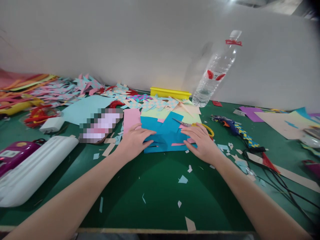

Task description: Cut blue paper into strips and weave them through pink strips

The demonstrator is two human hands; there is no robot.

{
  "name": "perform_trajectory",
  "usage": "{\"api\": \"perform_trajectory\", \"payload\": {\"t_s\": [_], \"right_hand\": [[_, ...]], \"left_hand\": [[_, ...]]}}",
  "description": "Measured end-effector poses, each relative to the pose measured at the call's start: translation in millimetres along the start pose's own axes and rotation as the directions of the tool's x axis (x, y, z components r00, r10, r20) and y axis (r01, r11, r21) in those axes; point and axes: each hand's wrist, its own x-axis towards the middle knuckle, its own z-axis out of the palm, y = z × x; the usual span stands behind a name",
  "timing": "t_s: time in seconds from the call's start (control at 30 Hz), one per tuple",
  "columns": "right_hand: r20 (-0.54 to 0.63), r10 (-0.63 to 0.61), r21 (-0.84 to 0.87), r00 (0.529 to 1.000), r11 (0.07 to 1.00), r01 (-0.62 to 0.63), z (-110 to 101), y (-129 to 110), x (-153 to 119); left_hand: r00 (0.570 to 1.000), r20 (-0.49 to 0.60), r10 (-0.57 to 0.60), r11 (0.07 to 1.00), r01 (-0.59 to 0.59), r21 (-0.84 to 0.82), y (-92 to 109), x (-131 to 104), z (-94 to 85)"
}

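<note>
A clear plastic bottle (214,75) stands on the green counter (155,215). Just left of the bottle sits a yellow tray (170,93); farther left, a phone (102,127), a white charger (52,125) and a purple device (21,151). Right of the bottle lie black cables (282,186).

Some paper sheets (165,147) lie mid-table (150,206), between the left hand (135,138) and the right hand (202,141), with scissors (188,125) on the pile over by the right one. There's a phone (101,128) just left of the left hand, then a charger (52,124) farther left, behind a long case (37,170). Woven strips (160,103) sit behind the sheets, a tray (170,94) behind those, and a bottle (212,76) right of the tray. Cables (287,191) run along the right side, and scraps (183,179) are scattered up front.
</note>
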Motion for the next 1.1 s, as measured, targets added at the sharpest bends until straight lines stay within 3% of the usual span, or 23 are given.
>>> {"api": "perform_trajectory", "payload": {"t_s": [0.33,0.77,1.1], "right_hand": [[-0.048,-0.029,0.015,0.998,0.999,0.029,-3.3,-2.7,-0.3],[-0.060,-0.084,-0.004,0.995,0.996,0.084,-5.8,-4.9,2.1],[-0.065,-0.085,0.146,0.994,0.985,0.094,-5.6,-2.4,-2.7]], "left_hand": [[0.996,-0.076,0.041,0.999,-0.043,-0.023,2.5,0.4,-2.8],[0.960,-0.256,0.110,0.990,-0.130,-0.063,9.0,2.2,-7.3],[0.943,-0.275,0.188,0.975,-0.212,-0.060,7.5,0.9,-5.3]]}}
